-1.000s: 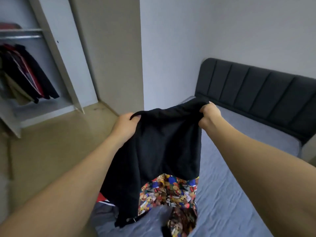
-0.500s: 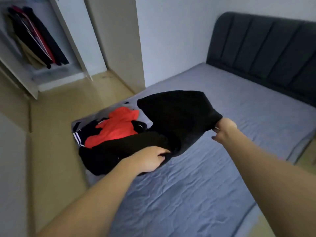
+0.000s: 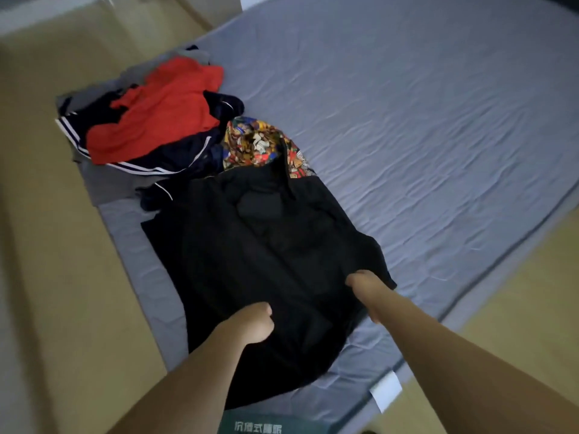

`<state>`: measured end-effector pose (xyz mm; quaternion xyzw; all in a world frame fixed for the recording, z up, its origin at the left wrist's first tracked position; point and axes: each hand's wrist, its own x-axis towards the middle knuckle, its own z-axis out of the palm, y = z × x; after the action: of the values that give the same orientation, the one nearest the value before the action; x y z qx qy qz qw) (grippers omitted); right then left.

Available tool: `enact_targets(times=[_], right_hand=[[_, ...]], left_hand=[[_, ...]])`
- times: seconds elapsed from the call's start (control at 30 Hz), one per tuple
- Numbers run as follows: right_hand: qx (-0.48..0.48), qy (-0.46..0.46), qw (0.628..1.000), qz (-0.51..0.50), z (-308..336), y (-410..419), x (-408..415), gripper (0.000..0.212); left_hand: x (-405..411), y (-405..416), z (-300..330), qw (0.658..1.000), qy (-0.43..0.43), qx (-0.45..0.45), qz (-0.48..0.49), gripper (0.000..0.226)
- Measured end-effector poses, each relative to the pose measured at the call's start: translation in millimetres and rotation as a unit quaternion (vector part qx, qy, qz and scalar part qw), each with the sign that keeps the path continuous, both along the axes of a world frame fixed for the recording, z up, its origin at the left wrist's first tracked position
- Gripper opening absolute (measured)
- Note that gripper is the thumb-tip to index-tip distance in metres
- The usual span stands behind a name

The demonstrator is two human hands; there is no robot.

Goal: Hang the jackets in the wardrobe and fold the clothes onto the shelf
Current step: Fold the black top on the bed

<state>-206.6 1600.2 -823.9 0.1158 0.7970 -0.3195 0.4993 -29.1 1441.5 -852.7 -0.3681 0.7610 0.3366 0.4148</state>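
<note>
Black garment [image 3: 260, 261] is spread flat on the bed [image 3: 423, 126], near the corner at about 6 o'clock of frame, long axis running 12 to 6.

Left hand [image 3: 252, 324]: grip closed, fingers curled into the fabric at the garment's near edge, roughly 7 o'clock of the garment's centre. Right hand [image 3: 365, 289]: grip also clamped on the garment, fingers curled under at its right hem, about 4 o'clock of the centre. Hands sit apart from each other, both on the near end of the cloth. Both forearms bare, coming in from 5–6 o'clock.

Rest of the pile lies at 11 o'clock from the black garment, on the bed's left edge:
- red garment [image 3: 159, 111] on top, crumpled
- dark navy garment with white stripes [image 3: 150, 164] under and around the red one
- multicoloured print garment [image 3: 253, 145] at 12 o'clock of the black one, partly tucked under its far end, touching
- grey cloth [image 3: 106, 183] at the bottom, at the mattress edge

Bed sheet is grey-blue, wrinkled. White tag [image 3: 387, 391] at the mattress corner, 5 o'clock of frame. Tan floor [image 3: 62, 277] on the left and at the right side. Green fabric with pale printed characters [image 3: 257, 426] at the 6 o'clock frame edge; characters too blurred to read.
</note>
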Motion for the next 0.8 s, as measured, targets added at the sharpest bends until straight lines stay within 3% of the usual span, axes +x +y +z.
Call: enact_targets(times=[0.13, 0.23, 0.33, 0.5, 0.57, 0.67, 0.73, 0.8], right_hand=[[0.022, 0.057, 0.989, 0.133, 9, -19, -18, 0.061], [0.022, 0.125, 0.974, 0.188, 8, -48, -54, 0.058], [-0.005, 0.171, 0.963, 0.21, -17, -79, -86, 0.053], [0.015, 0.2, 0.948, 0.249, -98, -98, -132, 0.049], [0.041, 0.189, 0.941, 0.277, -130, -97, -143, 0.052], [0.064, 0.183, 0.936, 0.292, -163, -99, -149, 0.084], [0.082, 0.182, 0.948, 0.249, -170, -101, -148, 0.101], [0.126, 0.2, 0.935, 0.263, -172, -101, -151, 0.096]], left_hand=[[-8, -53, 20, 0.992, 0.037, -0.002, 0.125, 0.024], [-37, -80, 32, 0.949, 0.097, 0.017, 0.298, 0.012], [-78, -85, 10, 0.884, 0.16, 0.044, 0.437, 0.018], [-137, -51, -70, 0.812, 0.168, 0.059, 0.555, 0.07], [-148, -38, -103, 0.787, 0.172, 0.03, 0.592, 0.058], [-150, -25, -132, 0.792, 0.169, 0.003, 0.586, 0.006], [-145, -20, -137, 0.805, 0.183, -0.002, 0.565, 0.006], [-139, -15, -130, 0.828, 0.183, -0.002, 0.531, 0.009]])
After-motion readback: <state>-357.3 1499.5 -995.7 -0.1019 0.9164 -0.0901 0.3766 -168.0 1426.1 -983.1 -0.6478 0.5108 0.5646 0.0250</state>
